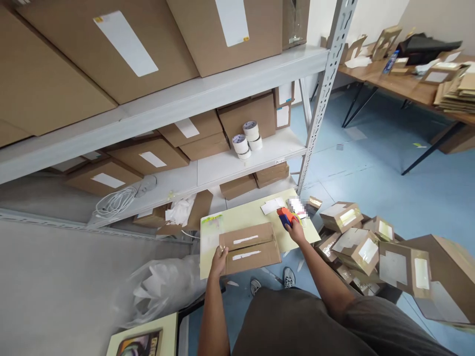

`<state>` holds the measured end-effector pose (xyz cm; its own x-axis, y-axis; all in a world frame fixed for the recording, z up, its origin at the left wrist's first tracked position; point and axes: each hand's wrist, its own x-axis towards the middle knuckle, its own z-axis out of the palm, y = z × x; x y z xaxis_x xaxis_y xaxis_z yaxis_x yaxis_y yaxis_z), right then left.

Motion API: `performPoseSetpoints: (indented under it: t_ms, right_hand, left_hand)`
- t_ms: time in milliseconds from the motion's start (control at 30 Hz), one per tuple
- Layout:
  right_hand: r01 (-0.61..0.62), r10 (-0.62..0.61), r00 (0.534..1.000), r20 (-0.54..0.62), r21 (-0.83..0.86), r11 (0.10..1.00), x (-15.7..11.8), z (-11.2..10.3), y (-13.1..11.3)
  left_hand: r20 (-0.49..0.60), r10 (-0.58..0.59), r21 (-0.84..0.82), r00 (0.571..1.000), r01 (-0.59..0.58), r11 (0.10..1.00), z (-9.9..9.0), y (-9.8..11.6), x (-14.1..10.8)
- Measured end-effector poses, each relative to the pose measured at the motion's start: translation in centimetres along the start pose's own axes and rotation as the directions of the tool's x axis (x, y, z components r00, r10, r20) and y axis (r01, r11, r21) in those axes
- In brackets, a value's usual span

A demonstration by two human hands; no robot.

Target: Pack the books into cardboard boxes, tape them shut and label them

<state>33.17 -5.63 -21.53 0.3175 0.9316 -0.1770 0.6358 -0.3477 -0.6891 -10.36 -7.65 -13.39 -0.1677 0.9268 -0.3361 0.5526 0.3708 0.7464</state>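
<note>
A flat cardboard box lies on the pale yellow table, its center seam facing up between two torn white label strips. My left hand grips the box at its left edge, thumb on top; the fingers beneath are partly hidden. In my right hand is an orange and blue tape dispenser, held just beyond the box's right side. White papers lie behind it on the table, partly blurred out. Green-yellow tape marks the table's back left corner.
Metal shelves with cartons, tape rolls and a coiled white cable stand behind the table. Taped boxes are piled at right. A clear plastic bag sits at left. A wooden table stands farther right.
</note>
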Motion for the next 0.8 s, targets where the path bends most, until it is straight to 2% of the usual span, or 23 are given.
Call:
performPoseSetpoints:
  t_ms: [133, 233, 333, 400, 500, 633, 700, 800]
  right_hand:
    - [0.020, -0.009, 0.996, -0.087, 0.129, 0.991, -1.8, -3.8, -0.8]
    - [0.066, -0.054, 0.996, -0.066, 0.190, 0.980, -2.7, -7.1, -1.8]
    - [0.143, -0.140, 0.990, -0.030, 0.258, 0.956, -3.5, -9.5, -3.0]
    - [0.193, -0.204, 0.979, 0.007, 0.295, 0.936, -4.1, -10.1, -4.1]
    - [0.233, -0.275, 0.958, 0.083, 0.335, 0.913, -5.0, -9.3, -6.2]
    - [0.246, -0.363, 0.912, 0.191, 0.453, 0.857, -6.4, -6.1, -9.2]
    - [0.226, -0.376, 0.893, 0.246, 0.478, 0.849, -7.0, -4.5, -10.2]
    - [0.199, -0.348, 0.891, 0.290, 0.441, 0.875, -7.5, -3.0, -10.6]
  left_hand:
    - [0.076, 0.036, 0.009, 0.996, -0.037, 0.999, 5.0, 2.9, 1.9]
    - [0.032, 0.007, 0.043, 0.999, -0.008, 0.999, 7.9, 3.6, 2.4]
    - [0.010, -0.009, 0.064, 1.000, 0.008, 0.998, 9.3, 3.7, 2.8]
    - [0.026, 0.016, 0.020, 1.000, -0.017, 1.000, 9.6, 3.6, 3.1]
    - [0.023, 0.049, -0.045, 0.999, -0.048, 0.998, 9.5, 3.7, 3.5]
    - [-0.002, 0.055, -0.051, 0.998, -0.055, 0.997, 9.5, 3.9, 3.9]
    - [-0.005, 0.078, -0.034, 0.997, -0.078, 0.996, 9.6, 4.1, 4.0]
    - [-0.035, 0.117, 0.024, 0.992, -0.117, 0.993, 9.8, 4.3, 4.0]
